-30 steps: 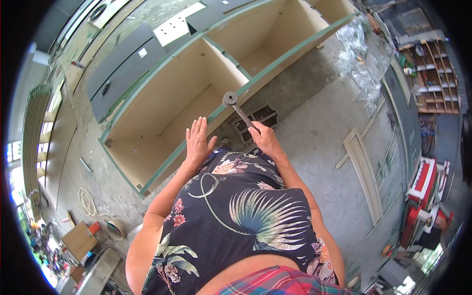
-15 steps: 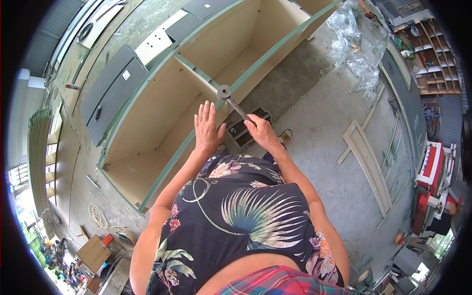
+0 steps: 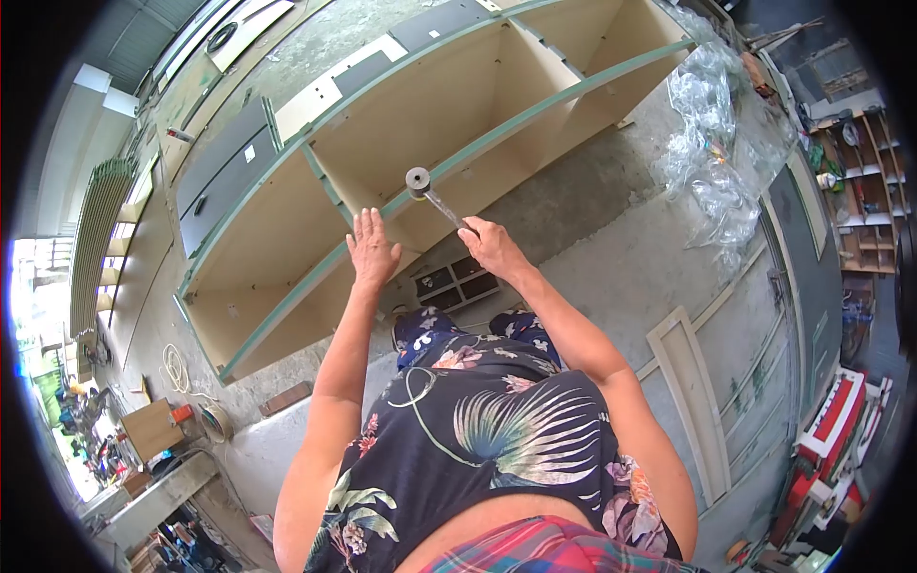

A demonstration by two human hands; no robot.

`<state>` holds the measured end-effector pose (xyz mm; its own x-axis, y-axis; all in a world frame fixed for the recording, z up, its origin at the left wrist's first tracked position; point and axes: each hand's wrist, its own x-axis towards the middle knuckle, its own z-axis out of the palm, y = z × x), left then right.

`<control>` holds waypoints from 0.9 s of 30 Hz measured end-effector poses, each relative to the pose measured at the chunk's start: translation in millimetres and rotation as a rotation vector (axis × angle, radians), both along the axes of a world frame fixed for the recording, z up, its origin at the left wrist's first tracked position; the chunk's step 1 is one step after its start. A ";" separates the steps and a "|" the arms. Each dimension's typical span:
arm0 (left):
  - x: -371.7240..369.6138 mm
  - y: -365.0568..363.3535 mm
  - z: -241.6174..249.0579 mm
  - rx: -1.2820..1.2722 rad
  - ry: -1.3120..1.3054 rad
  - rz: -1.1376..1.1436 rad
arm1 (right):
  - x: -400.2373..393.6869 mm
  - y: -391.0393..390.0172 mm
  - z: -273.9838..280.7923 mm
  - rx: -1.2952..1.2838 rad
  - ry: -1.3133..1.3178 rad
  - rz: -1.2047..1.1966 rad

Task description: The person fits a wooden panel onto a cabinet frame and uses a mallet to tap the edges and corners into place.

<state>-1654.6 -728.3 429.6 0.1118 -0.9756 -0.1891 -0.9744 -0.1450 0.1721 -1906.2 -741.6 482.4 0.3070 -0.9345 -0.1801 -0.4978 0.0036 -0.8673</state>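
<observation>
My right hand (image 3: 498, 252) is wrapped round the handle of a hammer (image 3: 418, 182), whose round metal head points away from me and overlaps the cabinet's front edge in this view. To its left, my left hand (image 3: 373, 251) is held flat with fingers stretched out, at the green-edged front rim of a long cabinet (image 3: 287, 329). The fingertips lie close to where a divider (image 3: 330, 188) meets that rim. Pale inside panels and open compartments show in the cabinet, which lies on the floor.
Between my feet and the cabinet is a dark slotted crate-like object (image 3: 458, 285). Clear plastic sheeting (image 3: 707, 124) lies at the right. A pale frame (image 3: 690, 392) rests on the floor, and dark grey panels (image 3: 224, 177) lie behind the cabinet. Shelving (image 3: 869, 191) stands far right.
The view has shifted, so the cabinet sits further left and more of its right end shows. The hammer head has gone from over the divider's end to right of it.
</observation>
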 end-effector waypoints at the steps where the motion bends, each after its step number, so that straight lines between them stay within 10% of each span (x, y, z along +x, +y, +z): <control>1: -1.2 1.4 -1.8 -0.009 -0.004 0.023 | -11.2 0.4 7.6 0.047 0.007 0.032; 27: -55.7 -22.4 -8.2 0.073 -0.056 0.486 | -189.5 -104.5 14.5 -0.026 0.051 0.087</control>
<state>-1710.3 -750.7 421.4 0.5625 -0.7926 -0.2354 -0.7985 -0.5946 0.0940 -2095.7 -846.1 496.9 0.3782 -0.9093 -0.1738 -0.5387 -0.0635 -0.8401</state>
